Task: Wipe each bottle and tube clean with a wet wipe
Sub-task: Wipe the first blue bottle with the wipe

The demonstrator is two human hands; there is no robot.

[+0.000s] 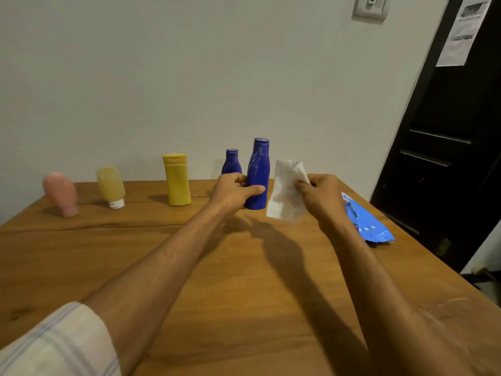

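My left hand (233,192) grips the lower half of a tall blue bottle (259,169) streaked with white marks, held upright just above the wooden table (189,267). To its right, my right hand (320,196) pinches a white wet wipe (284,196) that hangs unfolded, close beside the bottle but apart from it. A smaller blue bottle (231,162) stands behind my left hand. Further left along the wall stand a yellow bottle (177,180), a pale yellow tube (111,187) on its white cap, and a pink tube (61,194).
A blue wet wipe pack (366,223) lies on the table behind my right wrist, near the right edge. A dark door (447,145) stands to the right of the table. The wall runs along the table's far edge.
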